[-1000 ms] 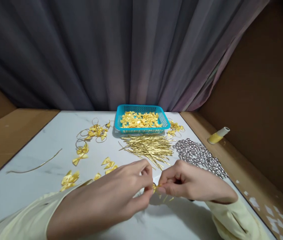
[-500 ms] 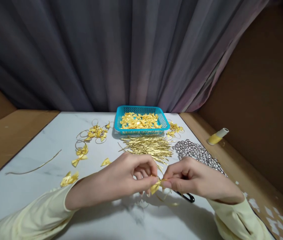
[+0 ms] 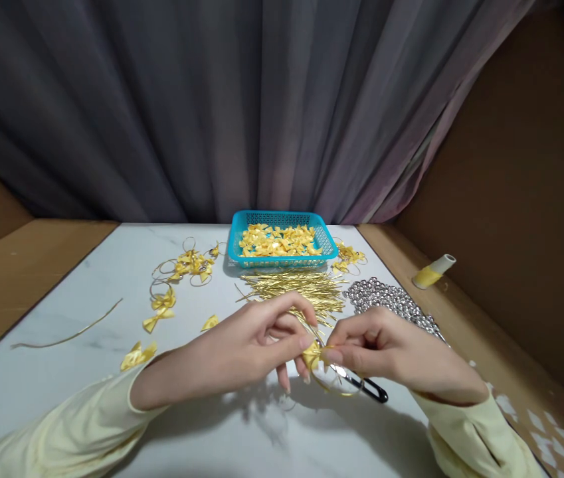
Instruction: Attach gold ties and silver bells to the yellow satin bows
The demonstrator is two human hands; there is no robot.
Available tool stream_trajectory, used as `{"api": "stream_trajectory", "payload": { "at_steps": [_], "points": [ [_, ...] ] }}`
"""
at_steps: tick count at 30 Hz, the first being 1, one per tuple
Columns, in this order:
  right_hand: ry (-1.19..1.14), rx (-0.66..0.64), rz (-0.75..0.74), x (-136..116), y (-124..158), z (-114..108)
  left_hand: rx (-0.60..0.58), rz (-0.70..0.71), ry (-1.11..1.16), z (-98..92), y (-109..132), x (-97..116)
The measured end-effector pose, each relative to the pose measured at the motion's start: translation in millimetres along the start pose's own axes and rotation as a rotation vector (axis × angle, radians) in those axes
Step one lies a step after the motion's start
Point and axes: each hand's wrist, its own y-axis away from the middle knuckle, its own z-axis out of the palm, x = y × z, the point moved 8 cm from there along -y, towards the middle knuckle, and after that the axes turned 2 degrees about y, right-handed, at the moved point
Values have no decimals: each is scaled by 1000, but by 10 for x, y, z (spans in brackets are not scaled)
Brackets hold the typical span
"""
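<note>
Between my two hands is a yellow ribbon bow (image 3: 312, 356), held above the table. My left hand (image 3: 266, 345) pinches its left side with thumb and forefinger, the other fingers curled below. On the right, my right hand (image 3: 378, 345) grips the bow's edge between thumb and fingertips. A thin gold cord (image 3: 339, 392) loops down beneath the bow. Just under my right hand lies a black-handled tool (image 3: 375, 390) with a metal shaft, partly hidden. Behind my hands is a pile of gold twist ties (image 3: 296, 289).
A blue basket (image 3: 282, 261) of yellow bows stands at the back. Silver beads (image 3: 391, 302) are heaped at right, near a ribbon spool (image 3: 434, 271). Bows with cord loops (image 3: 192, 265) and loose bows (image 3: 138, 356) lie left. A single cord (image 3: 70, 335) lies farther left.
My left fingers have shifted and spread a little around the bow. The bow has turned, showing more of its face, and the cord loop and the tool's shaft are now more visible.
</note>
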Motion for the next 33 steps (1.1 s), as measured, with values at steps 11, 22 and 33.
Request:
{"api": "stream_trajectory", "payload": {
  "at_steps": [11, 22, 33],
  "points": [
    [40, 142, -52, -68, 52, -81, 165, 410, -885, 63, 313, 409],
    [149, 163, -105, -146, 100, -60, 345, 584, -858, 40, 284, 445],
    [111, 151, -135, -158, 98, -64, 341, 505, -600, -72, 202, 385]
  ]
}}
